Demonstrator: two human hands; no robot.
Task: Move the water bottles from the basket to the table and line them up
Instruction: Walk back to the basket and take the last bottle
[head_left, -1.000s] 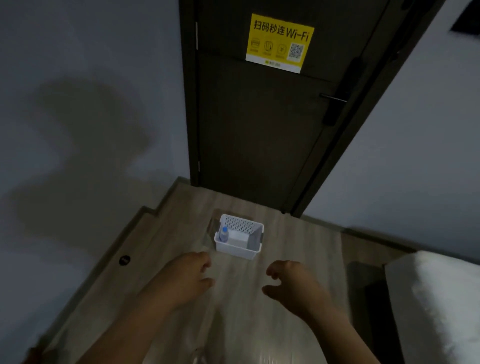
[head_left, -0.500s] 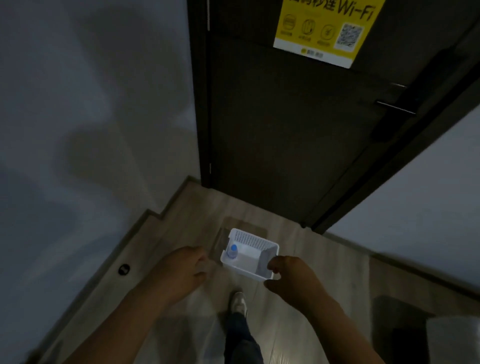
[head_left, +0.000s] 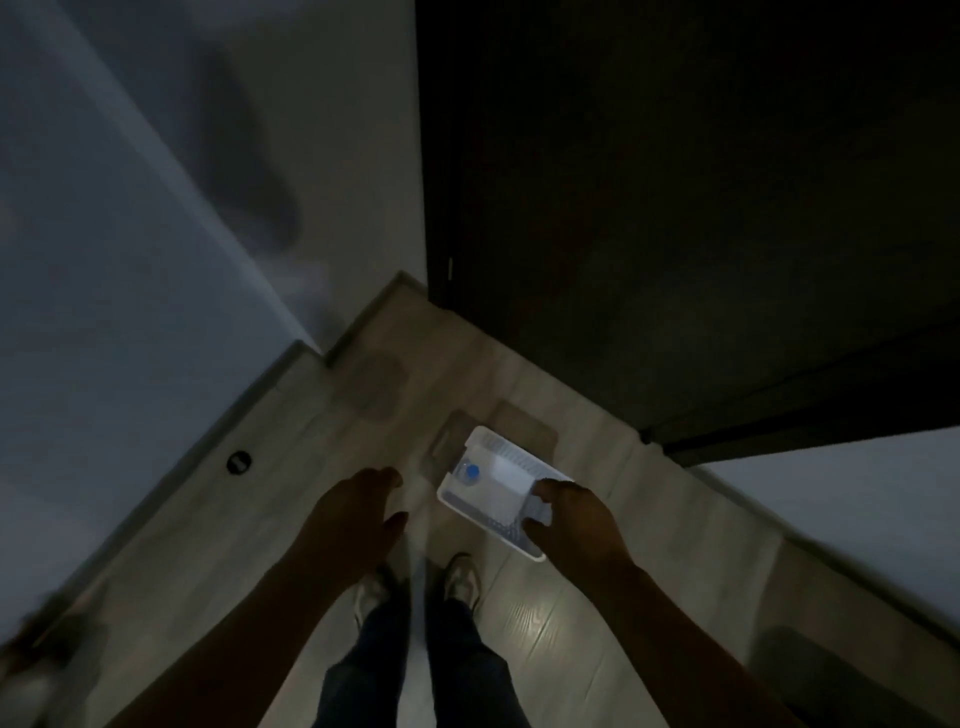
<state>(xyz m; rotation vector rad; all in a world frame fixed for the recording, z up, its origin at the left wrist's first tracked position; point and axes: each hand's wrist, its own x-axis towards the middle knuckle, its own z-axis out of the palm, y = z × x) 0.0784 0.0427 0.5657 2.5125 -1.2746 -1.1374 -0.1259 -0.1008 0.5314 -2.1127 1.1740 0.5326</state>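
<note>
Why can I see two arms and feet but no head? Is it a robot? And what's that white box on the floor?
There is no robot here. A person wears a small camera on their head, pointing forward and down. So you see what they see: their own arms, legs and shoes from above. The picture is dim and a bit blurry.

The white basket sits on the wooden floor in front of a dark door. Inside it is a water bottle with a blue cap. I cannot tell if more bottles are in there.

The right hand curls its fingers and thumb around the basket's near end, as if grabbing it. The left hand is open, holds nothing and hovers beside the basket.
</note>
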